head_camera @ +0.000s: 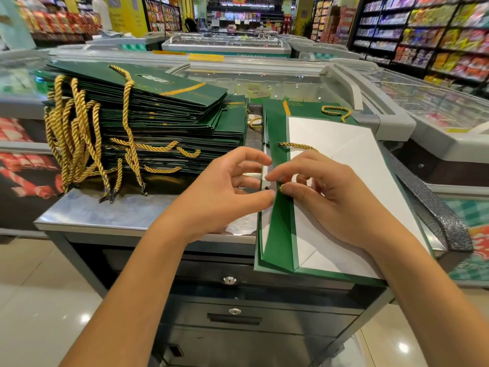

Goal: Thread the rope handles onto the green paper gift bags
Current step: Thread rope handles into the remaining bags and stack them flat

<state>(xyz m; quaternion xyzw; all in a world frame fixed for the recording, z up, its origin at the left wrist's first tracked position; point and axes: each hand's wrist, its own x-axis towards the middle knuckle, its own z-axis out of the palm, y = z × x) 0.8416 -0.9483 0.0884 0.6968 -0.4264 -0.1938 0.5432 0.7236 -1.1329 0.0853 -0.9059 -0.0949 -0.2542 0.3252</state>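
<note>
A flat green paper gift bag point(280, 239) lies on the metal counter, its white inside point(344, 160) facing up. A gold rope handle point(297, 146) runs through a hole in its folded green rim. My right hand point(328, 197) pinches the rope's end at the rim's nearer hole. My left hand point(225, 192) presses its thumb against the rim from the left, fingers spread and curved. To the left stands a tall stack of green bags point(164, 112) with gold handles, and a bundle of loose gold ropes point(74, 133) hangs over its left side.
The steel counter point(111, 210) sits on a locked cabinet with drawers point(232, 311). More green bags point(312, 108) with gold rope lie behind the worked bag. Glass-topped freezers point(264, 78) stand behind and to the right, with shop shelves point(434, 35) beyond. A dark strap point(434, 207) lies at the counter's right edge.
</note>
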